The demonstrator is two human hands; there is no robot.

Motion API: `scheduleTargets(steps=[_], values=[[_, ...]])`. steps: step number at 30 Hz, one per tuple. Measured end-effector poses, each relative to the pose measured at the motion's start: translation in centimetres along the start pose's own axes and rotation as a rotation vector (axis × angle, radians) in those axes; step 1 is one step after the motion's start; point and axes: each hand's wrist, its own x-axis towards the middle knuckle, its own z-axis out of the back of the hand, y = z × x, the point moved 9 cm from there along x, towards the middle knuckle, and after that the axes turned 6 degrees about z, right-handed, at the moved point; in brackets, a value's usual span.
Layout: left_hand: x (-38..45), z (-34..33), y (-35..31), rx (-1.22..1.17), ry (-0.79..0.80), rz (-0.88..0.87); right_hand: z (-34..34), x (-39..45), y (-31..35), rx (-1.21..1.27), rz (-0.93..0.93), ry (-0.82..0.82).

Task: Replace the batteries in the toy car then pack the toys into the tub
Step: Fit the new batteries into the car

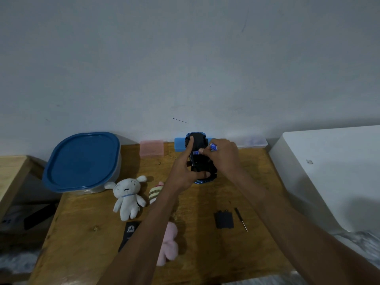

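A dark toy car (pixel 197 145) with blue trim lies upside down near the back of the wooden table. My left hand (pixel 186 171) grips it, index finger stretched along its underside and thumb across the near end. My right hand (pixel 223 156) pinches a blue battery (pixel 213 146) between its fingers, and its thumb presses a second blue battery (pixel 195 152) at the car's open compartment. The black battery cover (pixel 224 220) and a small screwdriver (pixel 241 219) lie on the table to the right. A clear tub with a blue lid (pixel 82 161) stands at the back left.
A white plush (pixel 127 197), a striped plush (pixel 155 193) and a pink plush (pixel 169 243) lie in front of the tub, with a black card (pixel 129 233) beside them. Pink (pixel 151 148), blue (pixel 179 144) and clear (pixel 253 143) small boxes line the wall. A white appliance (pixel 329 171) stands to the right.
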Motion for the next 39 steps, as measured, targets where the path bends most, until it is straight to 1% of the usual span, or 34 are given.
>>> scheduleTargets(steps=[2, 6, 8, 11, 15, 18, 23, 26, 29, 33, 36, 39], values=[[0.0, 0.0, 0.0, 0.031, 0.018, 0.005, -0.1, 0.2, -0.8, 0.024, -0.063, 0.065], [0.3, 0.1, -0.1, 0.012, 0.025, 0.031, 0.2, -0.1, -1.1, 0.129, -0.13, 0.078], [0.3, 0.0, -0.1, 0.016, 0.027, 0.031, 0.0, -0.4, -1.0, 0.171, -0.153, 0.109], [0.1, -0.2, 0.0, 0.021, 0.028, 0.028, -0.6, -0.6, -0.9, 0.116, -0.142, 0.164], [-0.1, -0.2, 0.2, 0.021, 0.026, 0.029, -0.4, -1.0, -0.4, 0.278, -0.12, 0.145], [-0.3, 0.0, 0.5, 0.006, 0.022, 0.036, -0.1, -1.2, -0.6, 0.297, -0.085, 0.133], [-0.6, 0.2, 0.7, 0.002, 0.013, 0.044, 0.4, -1.5, -1.1, 0.319, -0.132, 0.06], [-0.7, 0.3, 0.7, 0.004, 0.008, 0.047, 0.5, -1.8, -0.5, 0.244, -0.066, 0.077], [-0.7, 0.2, 0.8, 0.001, 0.011, 0.048, 0.0, -2.0, 0.3, 0.124, -0.007, 0.149], [-0.7, 0.2, 0.9, 0.023, 0.016, 0.039, -0.7, -1.8, 1.2, -0.132, 0.107, 0.25], [-0.9, 0.3, 1.0, 0.009, 0.03, 0.026, -0.6, -1.7, 2.1, -0.231, 0.17, 0.259], [-0.9, 0.2, 1.2, -0.007, 0.058, 0.045, -0.8, -1.7, 3.2, -0.31, 0.282, 0.258]])
